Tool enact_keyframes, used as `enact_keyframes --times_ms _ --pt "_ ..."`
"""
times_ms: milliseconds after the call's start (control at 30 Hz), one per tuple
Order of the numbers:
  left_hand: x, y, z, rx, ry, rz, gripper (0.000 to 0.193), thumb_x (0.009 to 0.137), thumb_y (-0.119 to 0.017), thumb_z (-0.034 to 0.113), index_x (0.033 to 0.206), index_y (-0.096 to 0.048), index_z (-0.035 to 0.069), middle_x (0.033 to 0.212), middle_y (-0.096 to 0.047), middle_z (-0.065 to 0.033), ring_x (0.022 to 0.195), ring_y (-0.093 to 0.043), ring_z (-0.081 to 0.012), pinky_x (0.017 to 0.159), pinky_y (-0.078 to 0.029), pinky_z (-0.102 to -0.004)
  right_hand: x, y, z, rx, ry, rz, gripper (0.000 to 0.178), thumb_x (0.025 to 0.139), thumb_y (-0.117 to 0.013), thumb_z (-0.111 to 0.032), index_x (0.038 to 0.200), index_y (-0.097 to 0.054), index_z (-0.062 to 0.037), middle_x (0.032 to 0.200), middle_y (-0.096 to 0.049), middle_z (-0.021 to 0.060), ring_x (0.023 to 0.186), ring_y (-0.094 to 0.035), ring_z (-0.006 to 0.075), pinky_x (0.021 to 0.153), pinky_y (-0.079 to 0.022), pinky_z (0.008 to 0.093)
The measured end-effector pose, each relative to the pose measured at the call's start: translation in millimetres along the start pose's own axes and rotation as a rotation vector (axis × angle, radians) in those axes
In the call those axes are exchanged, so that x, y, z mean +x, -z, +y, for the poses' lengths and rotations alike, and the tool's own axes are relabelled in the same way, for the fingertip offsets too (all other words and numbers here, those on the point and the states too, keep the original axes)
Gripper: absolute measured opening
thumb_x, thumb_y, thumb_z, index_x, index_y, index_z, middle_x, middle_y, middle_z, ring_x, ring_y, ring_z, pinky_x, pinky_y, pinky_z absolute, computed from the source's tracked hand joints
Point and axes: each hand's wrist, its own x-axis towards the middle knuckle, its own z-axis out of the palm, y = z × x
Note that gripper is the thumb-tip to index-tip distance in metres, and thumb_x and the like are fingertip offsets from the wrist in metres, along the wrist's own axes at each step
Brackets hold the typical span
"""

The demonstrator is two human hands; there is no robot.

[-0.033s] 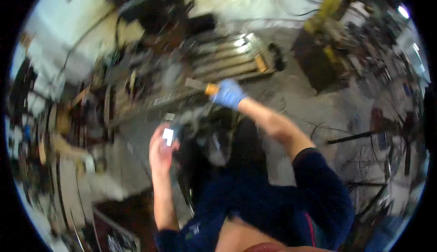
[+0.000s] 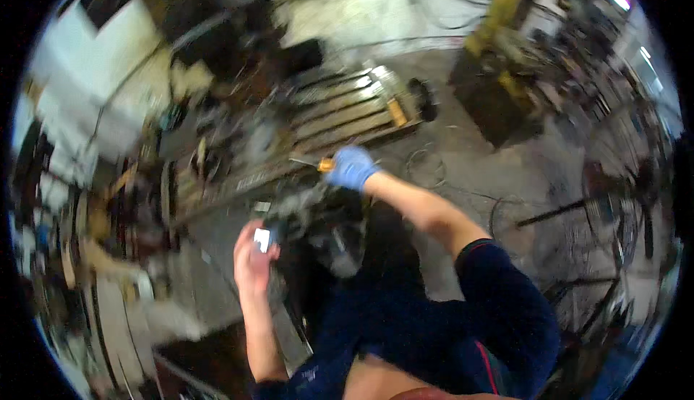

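Observation:
My right hand, in a blue glove, is closed round the yellow-orange handle of a flat-bladed tool. Its thin metal blade points left, seen nearly edge-on, in front of the long slotted metal table. Lower and to the left, my bare left hand has its fingers curled round a small block with a bright, shiny face. What kind of piece it is cannot be made out. Just beyond those fingertips is a small pale square.
A yellow-orange bar lies at the slotted table's right end. Dark machinery stands between me and the table. To the right are a dark box-shaped machine base and cables on the floor. A dark bin stands at lower left.
The tool's blade has turned from showing its flat side to nearly edge-on. Both hands sit slightly lower and further left in the picture; the whole view has shifted too.

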Motion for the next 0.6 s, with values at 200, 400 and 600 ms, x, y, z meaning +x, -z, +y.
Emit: enact_keyframes --times_ms 200,400,600 --pt "1.6 -1.0 -29.2 0.214 0.085 -0.016 0.033 0.078 -0.054 0.013 0.107 -0.051 -0.002 0.089 -0.056 -0.0092 0.065 -0.056 -0.0174 0.054 -0.048 -0.0300 -86.2 34.3 -50.1 0.181 0.329 0.026 0.045 0.071 -0.051 -0.049 0.059 -0.062 -0.0064 0.066 -0.062 0.0137 0.063 -0.061 0.0298 0.056 -0.047 0.0414" --pt "11.0 -13.6 -80.2 0.384 0.300 -0.183 0.036 0.077 -0.054 0.010 0.110 -0.049 -0.003 0.086 -0.057 -0.0075 0.059 -0.055 -0.0140 0.050 -0.048 -0.0270 -142.4 -23.2 -63.0 0.452 0.676 -0.065 0.026 0.068 -0.066 -0.034 0.067 -0.059 -0.0089 0.075 -0.060 0.0105 0.068 -0.058 0.0308 0.059 -0.046 0.0397" --pt "-4.6 -15.9 -81.9 0.324 0.304 -0.092 0.034 0.079 -0.058 0.011 0.109 -0.050 -0.004 0.087 -0.056 -0.0072 0.062 -0.054 -0.0137 0.051 -0.047 -0.0258 -156.1 -34.4 -64.3 0.595 0.536 0.053 0.026 0.070 -0.063 -0.032 0.061 -0.060 -0.0078 0.062 -0.058 0.0110 0.059 -0.057 0.0307 0.055 -0.045 0.0377"
